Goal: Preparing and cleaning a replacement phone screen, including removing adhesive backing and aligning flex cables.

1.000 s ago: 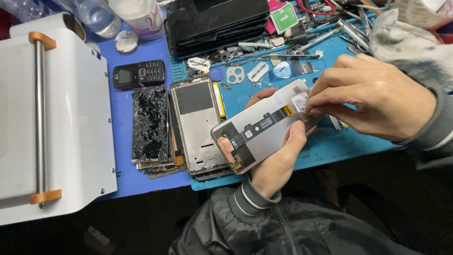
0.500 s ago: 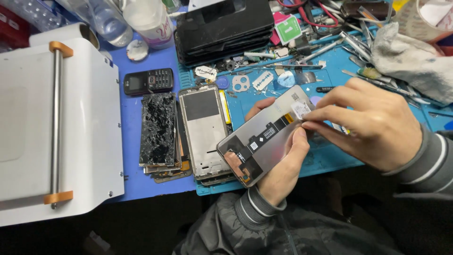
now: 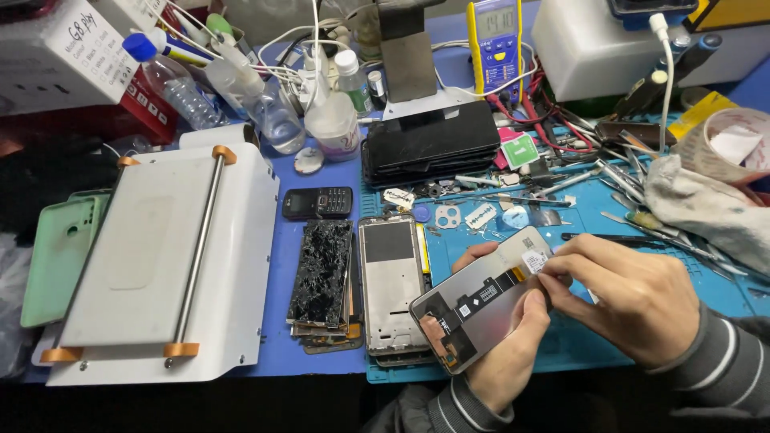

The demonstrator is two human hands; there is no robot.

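Observation:
My left hand [image 3: 501, 353] grips a grey phone display panel [image 3: 473, 301] from below, its back side up, with a flex cable and small chips showing. My right hand [image 3: 634, 301] pinches a small white sticker [image 3: 533, 261] at the panel's upper right corner with thumb and forefinger. Just left of the panel lies an open phone frame [image 3: 391, 293] on the blue mat [image 3: 722, 293]. A stack of shattered black screens [image 3: 322, 277] lies beside that frame.
A white box-shaped machine with an orange-ended metal bar [image 3: 160, 256] fills the left. Behind are a small black keypad phone [image 3: 318, 203], several plastic bottles [image 3: 333, 108], a stack of black screens [image 3: 431, 144], a yellow multimeter [image 3: 496, 40], scattered tools [image 3: 609, 180], a grey cloth [image 3: 702, 208] and green phone cases [image 3: 60, 248].
The view has tilted up and pulled back, bringing the back of the bench into sight. My hands keep the same hold on the panel, the right fingers still at its corner.

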